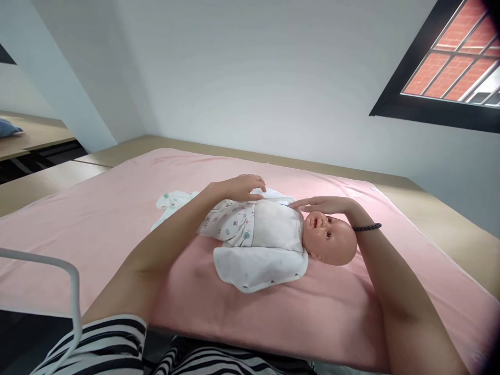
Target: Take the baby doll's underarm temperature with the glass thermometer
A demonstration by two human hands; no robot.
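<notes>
A baby doll (334,242) lies on its back, its head toward the right, on a pink blanket (187,302). White clothing (277,224) covers its trunk, and printed cloth (234,224) covers its lower body. One flap of a white garment (260,265) is spread out on the near side. My left hand (246,187) hovers over or rests on the far side of the doll's middle, thumb apart from the fingers. Beside the doll's face, my right hand (324,204) has its fingers stretched toward the far shoulder; the fingertips meet the white cloth. Whether they touch the doll is unclear.
The blanket lies on a light wooden table (441,213) against a white wall (253,78). A barred window (453,62) is at upper right. In the lower left a white curved bar (74,291) stands in front of the blanket. A blue item (8,127) lies on another surface.
</notes>
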